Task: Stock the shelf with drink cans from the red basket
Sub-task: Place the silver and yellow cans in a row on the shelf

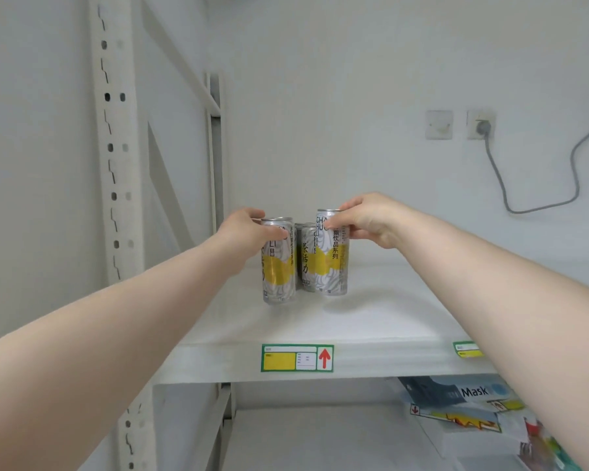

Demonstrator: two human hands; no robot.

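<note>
- Two grips: left hand holds left slim silver-and-yellow drink can; right hand pinches right matching can.
- Both upright on white metal shelf, probably squaring the row.

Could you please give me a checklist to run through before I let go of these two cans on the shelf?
1. Grip of the left hand on the left can: fingers and thumb curled round its upper part. Ok.
2. Grip of the right hand on the right can: pinched near the top. Ok.
3. Both held cans upright: ok.
4. Their bases fully resting on the shelf: cannot tell.
5. Clearance from the back can standing between them: very close, contact cannot be told.
6. Red basket within reach for the next cans: not in view, cannot tell.
</note>
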